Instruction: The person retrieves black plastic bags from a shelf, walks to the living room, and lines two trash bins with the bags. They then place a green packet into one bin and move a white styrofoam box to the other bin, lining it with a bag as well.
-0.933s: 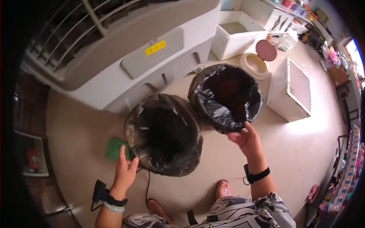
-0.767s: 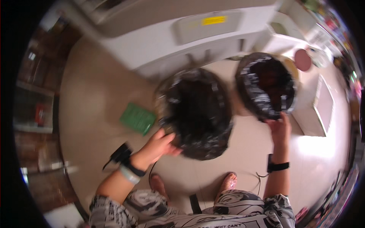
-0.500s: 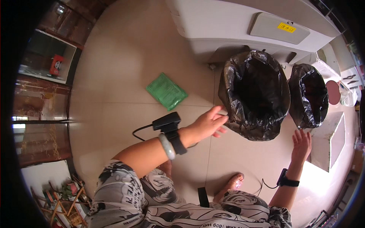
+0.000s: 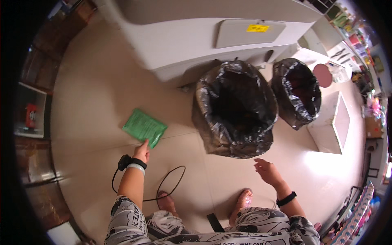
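Observation:
A flat green plastic packet [image 4: 145, 127] lies on the floor to the left of a large bin lined with a black bag [image 4: 206, 134]. My left hand [image 4: 142, 151] is at the packet's near edge, index finger stretched toward it; whether they touch is unclear. Its other fingers are partly hidden. Just off the near right side of the large bin, my right hand [image 4: 268, 171] holds nothing, its fingers apart and a little bent. A smaller bin with a black liner [image 4: 283, 96] stands to the right of the large one.
Behind the bins rises a big light-grey machine [image 4: 171, 45] with a yellow label. A white box [image 4: 324, 126] and a round reddish-brown object [image 4: 322, 75] are at the right. A black cable [image 4: 171, 171] loops near my feet. Brown cabinets [image 4: 36, 163] line the left side.
My left hand has moved from the large bin's rim left to the green packet. My right hand has come from near the smaller bin toward the large one. The view has shifted.

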`<state>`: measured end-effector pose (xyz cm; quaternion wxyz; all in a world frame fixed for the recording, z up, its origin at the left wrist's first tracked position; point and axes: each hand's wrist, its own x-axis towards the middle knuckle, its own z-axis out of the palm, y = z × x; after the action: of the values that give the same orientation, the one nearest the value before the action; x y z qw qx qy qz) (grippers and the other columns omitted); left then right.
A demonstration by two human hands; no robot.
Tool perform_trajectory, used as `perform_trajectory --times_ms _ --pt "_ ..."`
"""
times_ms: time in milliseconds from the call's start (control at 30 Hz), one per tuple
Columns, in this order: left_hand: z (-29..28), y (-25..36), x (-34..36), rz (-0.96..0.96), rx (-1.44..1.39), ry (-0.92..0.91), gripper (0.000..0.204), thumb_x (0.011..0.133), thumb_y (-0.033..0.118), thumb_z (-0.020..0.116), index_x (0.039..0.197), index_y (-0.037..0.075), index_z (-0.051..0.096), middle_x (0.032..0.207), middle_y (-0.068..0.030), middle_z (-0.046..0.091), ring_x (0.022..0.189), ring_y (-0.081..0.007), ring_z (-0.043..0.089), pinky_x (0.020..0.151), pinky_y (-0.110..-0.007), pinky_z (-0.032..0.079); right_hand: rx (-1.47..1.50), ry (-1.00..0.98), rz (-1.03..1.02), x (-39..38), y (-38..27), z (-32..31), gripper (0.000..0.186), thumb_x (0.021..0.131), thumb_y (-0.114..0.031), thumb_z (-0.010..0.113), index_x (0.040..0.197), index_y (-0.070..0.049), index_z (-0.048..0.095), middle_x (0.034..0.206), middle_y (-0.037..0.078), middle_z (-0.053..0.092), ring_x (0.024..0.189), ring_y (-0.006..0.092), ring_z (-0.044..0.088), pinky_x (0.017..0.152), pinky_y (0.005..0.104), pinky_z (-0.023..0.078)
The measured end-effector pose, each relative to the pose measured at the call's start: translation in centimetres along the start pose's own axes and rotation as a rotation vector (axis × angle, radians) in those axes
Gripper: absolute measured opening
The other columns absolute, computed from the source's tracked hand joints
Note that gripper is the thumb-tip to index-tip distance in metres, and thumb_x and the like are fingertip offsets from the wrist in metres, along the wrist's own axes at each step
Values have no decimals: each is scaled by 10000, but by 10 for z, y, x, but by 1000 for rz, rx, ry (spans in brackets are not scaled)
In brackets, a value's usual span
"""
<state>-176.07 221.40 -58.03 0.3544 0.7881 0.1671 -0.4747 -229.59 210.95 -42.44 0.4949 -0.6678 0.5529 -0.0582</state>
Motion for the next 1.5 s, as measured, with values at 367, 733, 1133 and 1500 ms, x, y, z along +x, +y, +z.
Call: perform_trajectory --times_ms 367,733,1133,1500 --pt "-11 15 -94 940 119 -300 206 877 42 569 1068 12 498 953 -37 570 864 -117 547 759 -258 456 -188 -2 -129 11 -19 2 268 845 -116 559 1098 -34 592 964 189 636 875 356 612 766 398 501" --pt "56 130 -347 1539 344 -408 204 851 14 591 1048 -1 539 904 -42 587 721 -121 548 617 -255 462 -350 -117 -225 30 -27 12 230 871 -197 519 1029 -55 606 962 178 633 886 371 600 764 434 490" --pt "199 149 -331 1904 1025 -620 160 765 -57 518 871 64 509 818 -137 559 760 -349 554 640 -380 457 -306 430 -541 105 -144 -115 401 791 -141 653 1150 9 553 1110 148 593 1025 320 566 872 390 456" --pt "229 150 -307 1500 1588 -318 270 772 29 576 1036 9 518 931 -252 605 932 -421 561 783 -478 460 -483 792 -227 165 -140 -107 89 810 -61 521 877 -2 521 885 192 602 750 343 644 656 397 534"
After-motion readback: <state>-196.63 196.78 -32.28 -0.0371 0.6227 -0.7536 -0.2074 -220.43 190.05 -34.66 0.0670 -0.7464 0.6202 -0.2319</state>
